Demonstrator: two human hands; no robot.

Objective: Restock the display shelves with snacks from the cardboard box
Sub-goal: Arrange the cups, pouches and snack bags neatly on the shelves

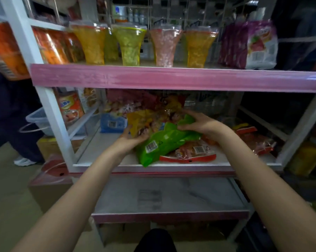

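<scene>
Both hands reach onto the middle shelf (106,155): the left hand (130,140) curls under a yellow bag (140,120), and the right hand (201,124) pinches the crumpled top of a green bag (164,142). That green bag lies tilted at the shelf's front edge, its lower corner overhanging, partly over a red-trimmed packet (189,155), with more packets piled behind. On the pink-fronted top shelf (171,79) stand 4 flared clear tubs (130,46) beside a purple pack (249,46).
</scene>
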